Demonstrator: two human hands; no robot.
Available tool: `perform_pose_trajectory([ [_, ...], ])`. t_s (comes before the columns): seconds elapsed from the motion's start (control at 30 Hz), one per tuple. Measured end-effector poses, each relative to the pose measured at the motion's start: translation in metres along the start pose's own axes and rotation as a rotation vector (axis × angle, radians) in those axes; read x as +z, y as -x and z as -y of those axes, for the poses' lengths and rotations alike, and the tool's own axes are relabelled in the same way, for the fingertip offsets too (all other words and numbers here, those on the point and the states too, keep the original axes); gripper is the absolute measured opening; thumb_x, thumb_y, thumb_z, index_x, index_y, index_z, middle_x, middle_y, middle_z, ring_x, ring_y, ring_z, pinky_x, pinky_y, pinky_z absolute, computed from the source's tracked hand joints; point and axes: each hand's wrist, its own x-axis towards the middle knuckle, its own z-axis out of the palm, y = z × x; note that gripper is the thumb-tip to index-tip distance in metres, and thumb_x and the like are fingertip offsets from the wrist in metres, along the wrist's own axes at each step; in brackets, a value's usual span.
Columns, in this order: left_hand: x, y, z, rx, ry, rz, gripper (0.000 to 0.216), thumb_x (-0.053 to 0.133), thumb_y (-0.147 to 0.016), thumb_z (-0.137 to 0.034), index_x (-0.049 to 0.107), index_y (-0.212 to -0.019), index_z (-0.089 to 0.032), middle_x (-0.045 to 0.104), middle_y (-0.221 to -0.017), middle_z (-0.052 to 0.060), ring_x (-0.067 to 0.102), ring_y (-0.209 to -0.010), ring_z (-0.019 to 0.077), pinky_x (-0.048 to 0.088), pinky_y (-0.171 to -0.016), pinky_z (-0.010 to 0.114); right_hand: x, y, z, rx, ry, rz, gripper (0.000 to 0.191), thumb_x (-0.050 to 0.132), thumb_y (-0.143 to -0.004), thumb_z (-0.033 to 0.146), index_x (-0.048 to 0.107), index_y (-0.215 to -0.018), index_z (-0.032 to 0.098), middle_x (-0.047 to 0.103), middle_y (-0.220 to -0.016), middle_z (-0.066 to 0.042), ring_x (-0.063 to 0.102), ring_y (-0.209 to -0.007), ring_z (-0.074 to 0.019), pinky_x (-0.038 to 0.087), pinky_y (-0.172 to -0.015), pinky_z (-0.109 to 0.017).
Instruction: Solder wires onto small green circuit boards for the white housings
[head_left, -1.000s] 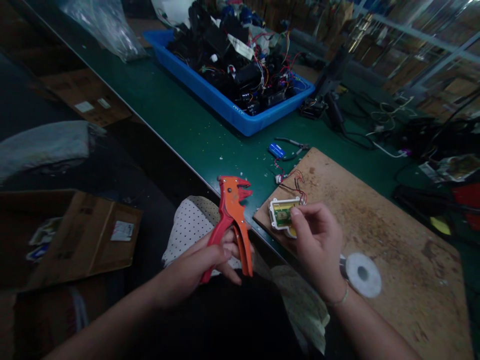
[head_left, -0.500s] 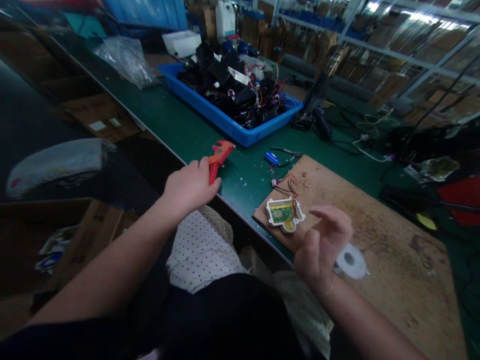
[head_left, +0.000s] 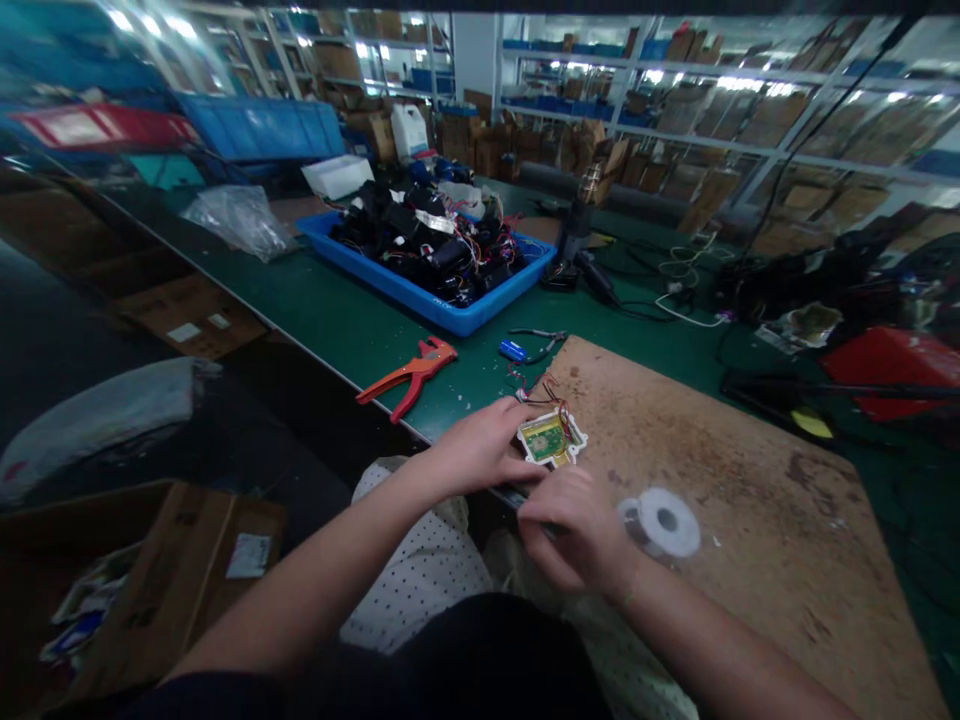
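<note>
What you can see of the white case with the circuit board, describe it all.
The white case looks like plastic: shallow, open side up, with small lugs around its rim. Inside, it looks yellowish around a green circuit board. Red and black wires run to its far side. It is at the near left corner of the brown board. The left hand appears to touch its left side; whether the right hand, just nearer the person, touches it cannot be told.

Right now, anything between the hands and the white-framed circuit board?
Nothing visible. The left hand is at the left edge of the white-framed circuit board; the right hand is close by its near side. The spool lies to the right, not between.
</note>
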Motion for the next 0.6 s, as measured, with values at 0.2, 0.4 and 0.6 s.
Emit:
perform_pose_trajectory([
  [0.2, 0.008, -0.084, 0.008, 0.091, 0.044, -0.147, 0.043, 0.076, -0.084, -0.038, 0.067, -0.12, -0.017, 0.069, -0.112, 0.01, 0.062, -0.111, 0.0284, 0.051, -0.1, 0.041, 0.003, 0.0, 0.001, 0.024, 0.003, 0.095, 0.013, 0.056, -0.083, 0.014, 0.058, -0.091, 0.024, 0.069, -0.071, 0.004, 0.063, -0.061, -0.0101, 0.045, -0.059, -0.025],
  [0.4, 0.022, -0.141, 0.012, 0.16, 0.102, -0.183, 0.056, 0.08, -0.079, -0.024, 0.061, -0.13, -0.01, 0.066, -0.13, 0.016, 0.062, -0.121, 0.0291, 0.051, -0.105, 0.041, 0.002, -0.006, 0.001, 0.169, 0.044, 0.082, 0.015, 0.057, -0.088, 0.012, 0.06, -0.098, 0.023, 0.07, -0.075, 0.002, 0.065, -0.064, -0.0098, 0.05, -0.062, -0.022],
  [0.6, 0.006, -0.066, 0.028, 0.14, 0.077, -0.241, 0.053, 0.066, -0.094, -0.029, 0.052, -0.143, -0.016, 0.059, -0.145, 0.011, 0.06, -0.129, 0.0217, 0.05, -0.111, 0.034, 0.003, -0.005, -0.007, 0.425, 0.09, 0.12, 0.011, 0.064, -0.092, 0.027, 0.066, -0.103, 0.024, 0.073, -0.086, -0.002, 0.07, -0.067, -0.0141, 0.054, -0.057, -0.023],
])
